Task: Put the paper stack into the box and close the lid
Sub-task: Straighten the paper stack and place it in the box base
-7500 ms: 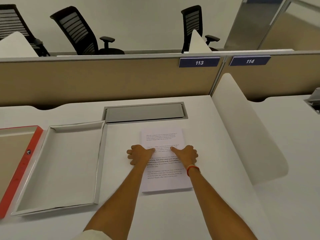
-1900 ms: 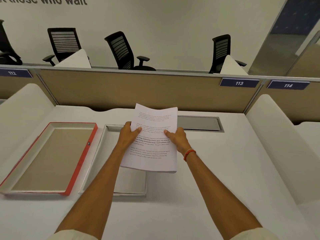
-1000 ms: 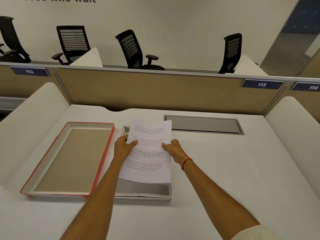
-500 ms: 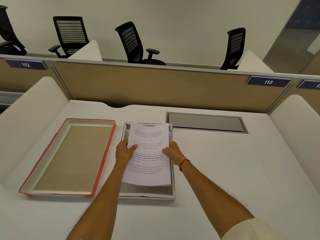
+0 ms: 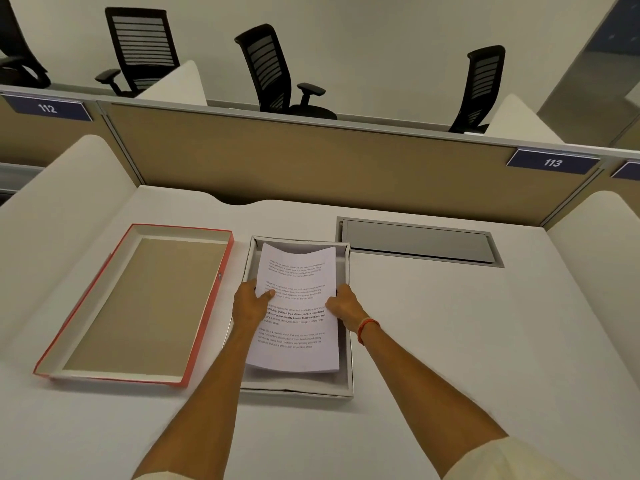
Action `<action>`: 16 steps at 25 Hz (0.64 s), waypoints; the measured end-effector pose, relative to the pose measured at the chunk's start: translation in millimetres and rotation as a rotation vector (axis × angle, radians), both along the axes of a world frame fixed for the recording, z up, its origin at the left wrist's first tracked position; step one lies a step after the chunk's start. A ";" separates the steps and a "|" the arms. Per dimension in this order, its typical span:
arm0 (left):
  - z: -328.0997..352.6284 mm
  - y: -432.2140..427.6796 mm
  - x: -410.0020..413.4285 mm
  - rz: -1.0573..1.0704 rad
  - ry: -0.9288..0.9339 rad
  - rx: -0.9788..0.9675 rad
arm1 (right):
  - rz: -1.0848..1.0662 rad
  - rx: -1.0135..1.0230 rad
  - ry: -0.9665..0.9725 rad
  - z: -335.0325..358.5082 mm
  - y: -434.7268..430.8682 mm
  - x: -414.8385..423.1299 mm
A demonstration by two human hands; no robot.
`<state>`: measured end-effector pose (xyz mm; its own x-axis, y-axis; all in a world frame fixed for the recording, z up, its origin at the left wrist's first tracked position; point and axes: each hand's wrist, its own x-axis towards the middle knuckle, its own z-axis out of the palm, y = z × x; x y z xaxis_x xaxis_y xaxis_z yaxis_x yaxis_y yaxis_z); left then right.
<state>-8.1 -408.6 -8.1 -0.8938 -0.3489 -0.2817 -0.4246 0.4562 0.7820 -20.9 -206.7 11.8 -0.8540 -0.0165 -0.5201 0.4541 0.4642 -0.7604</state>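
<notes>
A stack of printed white paper [image 5: 296,327] lies lengthwise over the open white box [image 5: 301,389], inside its walls, with its far end slightly bowed. My left hand [image 5: 250,303] grips the stack's left edge, thumb on top. My right hand [image 5: 344,305], with a red band at the wrist, grips the right edge. Whether the stack rests on the box floor I cannot tell. The lid [image 5: 207,310], red-rimmed with a tan inside, lies upside down on the desk just left of the box.
A white desk [image 5: 467,334] with a grey cable hatch [image 5: 417,241] at the back right. Curved white dividers [image 5: 52,202] flank it, a tan partition [image 5: 311,168] closes the back. Office chairs [image 5: 273,71] stand beyond.
Both hands lifted the stack from the desk's middle, carried it left over the box and lowered it between the walls. In the last half second it sank slightly deeper.
</notes>
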 end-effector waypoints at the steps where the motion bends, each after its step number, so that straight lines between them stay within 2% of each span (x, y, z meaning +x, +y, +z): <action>1: 0.5 0.6 0.1 -0.003 -0.007 -0.013 | 0.003 0.014 -0.001 -1.1 -0.3 -0.7; 8: -1.1 2.4 0.6 -0.034 -0.042 -0.084 | -0.005 0.107 -0.036 -0.5 -5.7 -1.4; 16: 1.2 5.2 -9.4 -0.090 -0.112 -0.128 | -0.132 0.078 -0.028 0.3 -4.2 -4.4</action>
